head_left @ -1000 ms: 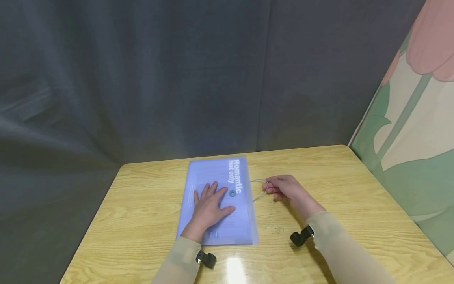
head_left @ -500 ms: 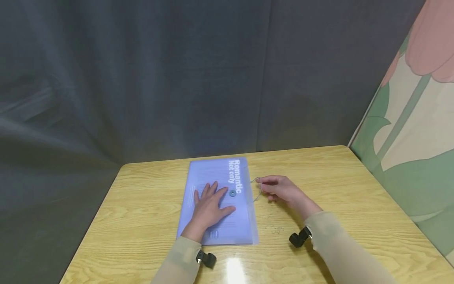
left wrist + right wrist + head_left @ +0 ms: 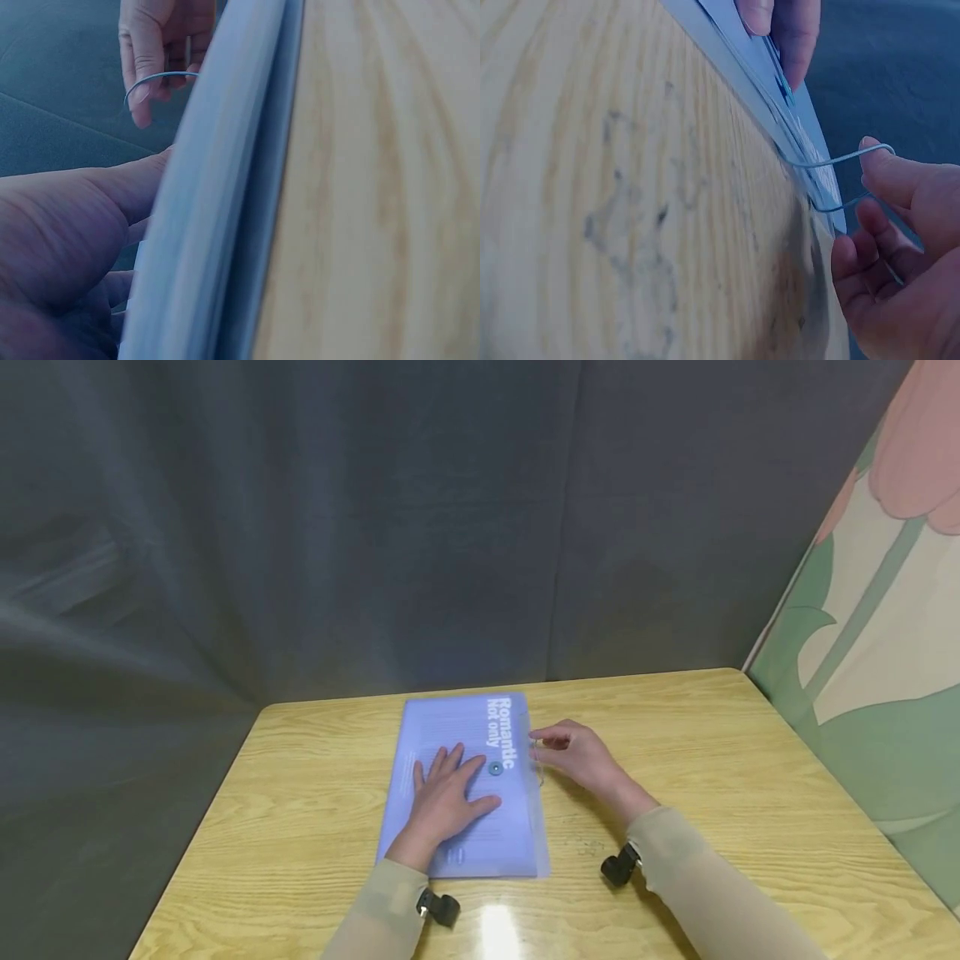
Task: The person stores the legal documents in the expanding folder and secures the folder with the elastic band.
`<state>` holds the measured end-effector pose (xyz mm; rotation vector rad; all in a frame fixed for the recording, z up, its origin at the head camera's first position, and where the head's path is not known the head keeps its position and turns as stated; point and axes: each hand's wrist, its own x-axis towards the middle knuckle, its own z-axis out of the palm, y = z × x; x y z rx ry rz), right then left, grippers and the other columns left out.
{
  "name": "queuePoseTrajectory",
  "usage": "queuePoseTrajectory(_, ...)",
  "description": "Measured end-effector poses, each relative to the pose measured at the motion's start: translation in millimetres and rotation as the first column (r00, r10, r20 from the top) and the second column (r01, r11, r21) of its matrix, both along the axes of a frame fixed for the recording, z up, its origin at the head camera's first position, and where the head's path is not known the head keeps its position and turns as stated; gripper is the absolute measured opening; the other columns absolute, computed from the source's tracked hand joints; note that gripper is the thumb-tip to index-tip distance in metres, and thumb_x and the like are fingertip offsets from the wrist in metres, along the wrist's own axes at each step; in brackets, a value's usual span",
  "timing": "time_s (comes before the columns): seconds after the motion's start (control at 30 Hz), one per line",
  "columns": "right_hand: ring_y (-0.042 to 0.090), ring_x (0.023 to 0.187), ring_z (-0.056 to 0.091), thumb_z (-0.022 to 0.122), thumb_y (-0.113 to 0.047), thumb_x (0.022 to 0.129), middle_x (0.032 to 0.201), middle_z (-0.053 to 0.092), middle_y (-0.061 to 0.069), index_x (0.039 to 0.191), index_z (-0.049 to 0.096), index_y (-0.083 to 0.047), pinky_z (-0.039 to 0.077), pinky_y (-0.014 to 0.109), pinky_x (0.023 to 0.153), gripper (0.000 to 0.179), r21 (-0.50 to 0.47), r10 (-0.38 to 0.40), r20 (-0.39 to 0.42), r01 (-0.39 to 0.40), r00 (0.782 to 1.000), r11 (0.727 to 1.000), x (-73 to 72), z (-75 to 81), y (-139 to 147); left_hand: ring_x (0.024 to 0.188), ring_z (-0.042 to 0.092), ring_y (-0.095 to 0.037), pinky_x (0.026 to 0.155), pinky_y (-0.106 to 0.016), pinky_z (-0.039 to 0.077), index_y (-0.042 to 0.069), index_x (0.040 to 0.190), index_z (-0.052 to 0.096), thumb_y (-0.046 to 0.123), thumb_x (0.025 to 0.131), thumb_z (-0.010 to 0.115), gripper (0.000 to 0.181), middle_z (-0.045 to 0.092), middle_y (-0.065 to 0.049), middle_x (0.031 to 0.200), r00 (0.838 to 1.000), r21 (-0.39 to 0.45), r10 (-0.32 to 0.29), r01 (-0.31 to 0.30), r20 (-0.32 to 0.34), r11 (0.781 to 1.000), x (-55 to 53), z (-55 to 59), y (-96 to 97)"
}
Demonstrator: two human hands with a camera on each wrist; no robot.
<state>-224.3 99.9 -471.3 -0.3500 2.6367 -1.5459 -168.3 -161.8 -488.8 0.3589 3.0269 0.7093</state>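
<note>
A translucent purple document folder (image 3: 450, 718) lies on the wooden table, with white lettering and a small round button (image 3: 496, 768) near its right side. My left hand (image 3: 442, 806) rests spread on the folder, left of the button. At the folder's right edge, my right hand (image 3: 585, 760) holds the loop of a thin elastic cord (image 3: 832, 160) with thumb and fingers. Both strands run from the folder's edge to that hand in the right wrist view. The folder's thick side edge (image 3: 202, 187) fills the middle of the left wrist view and hides part of the left hand.
The wooden table (image 3: 300, 793) reaches to a dark curtain (image 3: 412, 527) at the back. A wall with a flower pattern (image 3: 885, 693) stands to the right. Faint dark marks (image 3: 664, 214) show on the tabletop beside the folder.
My right hand has moved left with the cord, from away on the table up to the folder's edge, and the loop has drawn closer to the folder. The left hand stays in place.
</note>
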Motion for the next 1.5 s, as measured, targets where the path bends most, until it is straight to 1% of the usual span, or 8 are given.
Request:
queuePoseTrajectory(0.13,0.029,0.110,0.065,0.085,-0.014,0.098,0.123,0.075,0.010,0.129,0.080,-0.004,0.053,0.045,0.098,0.032,0.045,0.043,-0.025,-0.041,0.999,0.998,-0.2,3.5,-8,0.163,0.024,-0.049,0.124,-0.079,0.006,0.017,0.159,0.059,0.056,0.096,0.081,0.078,0.037,-0.021,0.174,1.000,0.009,-0.003,0.003,0.000,1.000,0.2,0.4,-0.4)
queuePoseTrajectory(0.27,0.035,0.133,0.062,0.085,-0.019,0.099,0.141,0.072,0.011,0.134,0.079,-0.009,0.046,0.055,0.115,0.036,0.092,0.070,0.018,-0.071,0.997,0.993,0.1,1.8,-13,0.163,0.024,-0.049,0.124,-0.079,0.006,0.016,0.159,0.059,0.057,0.096,0.080,0.079,0.037,-0.021,0.174,1.000,0.008,-0.008,0.008,0.002,1.000,-0.3,-1.3,-0.6)
queuePoseTrajectory(0.4,0.038,0.145,0.056,0.086,-0.019,0.098,0.147,0.068,0.013,0.137,0.077,-0.010,0.039,0.058,0.122,0.041,0.131,0.107,0.016,-0.108,0.994,0.985,0.3,-0.2,-17,0.163,0.025,-0.048,0.124,-0.079,0.007,0.016,0.160,0.058,0.058,0.096,0.080,0.081,0.037,-0.020,0.174,1.000,-0.008,-0.006,0.006,0.001,1.000,-0.3,-2.1,-0.7)
queuePoseTrajectory(0.57,0.037,0.139,0.060,0.087,-0.015,0.096,0.141,0.071,0.012,0.134,0.078,-0.008,0.042,0.057,0.120,0.040,0.195,0.166,-0.045,-0.154,0.985,0.969,-2.3,0.4,-24,0.163,0.025,-0.047,0.124,-0.079,0.008,0.016,0.160,0.058,0.059,0.095,0.080,0.082,0.038,-0.019,0.174,1.000,-0.019,0.003,-0.003,-0.003,1.000,-1.1,-2.2,0.6)
queuePoseTrajectory(0.8,0.032,0.124,0.067,0.090,-0.016,0.093,0.124,0.077,0.004,0.123,0.083,-0.013,0.049,0.055,0.112,0.031,0.337,0.216,-0.138,-0.160,0.966,0.928,-5.4,2.3,-26,0.163,0.025,-0.048,0.124,-0.079,0.008,0.015,0.160,0.058,0.058,0.096,0.080,0.081,0.038,-0.019,0.174,1.000,-0.013,-0.010,0.010,-0.004,1.000,-0.1,0.4,5.7)
queuePoseTrajectory(1.03,0.027,0.117,0.069,0.092,-0.024,0.091,0.118,0.079,-0.003,0.119,0.084,-0.019,0.044,0.057,0.113,0.030,0.423,0.227,-0.161,-0.141,0.961,0.895,-8.3,1.4,-30,0.162,0.026,-0.048,0.124,-0.079,0.008,0.014,0.159,0.059,0.057,0.095,0.081,0.080,0.039,-0.020,0.173,1.000,-0.012,-0.014,0.014,-0.007,1.000,-0.4,1.6,7.7)
queuePoseTrajectory(1.17,0.026,0.113,0.070,0.092,-0.024,0.091,0.113,0.080,-0.006,0.116,0.086,-0.020,0.042,0.059,0.112,0.026,0.459,0.259,-0.194,-0.146,0.946,0.876,-9.2,1.2,-35,0.162,0.027,-0.049,0.124,-0.079,0.008,0.014,0.159,0.059,0.056,0.095,0.082,0.080,0.039,-0.020,0.173,1.000,-0.011,-0.012,0.012,-0.010,1.000,0.1,2.0,7.6)
queuePoseTrajectory(1.5,0.023,0.106,0.069,0.094,-0.026,0.087,0.106,0.080,-0.009,0.107,0.087,-0.023,0.045,0.056,0.103,0.021,0.505,0.279,-0.227,-0.132,0.933,0.853,-8.5,-0.3,-46,0.162,0.029,-0.045,0.122,-0.082,0.006,0.011,0.162,0.055,0.061,0.094,0.081,0.089,0.040,-0.017,0.173,1.000,-0.052,0.013,-0.014,-0.023,0.999,-1.0,1.4,8.7)
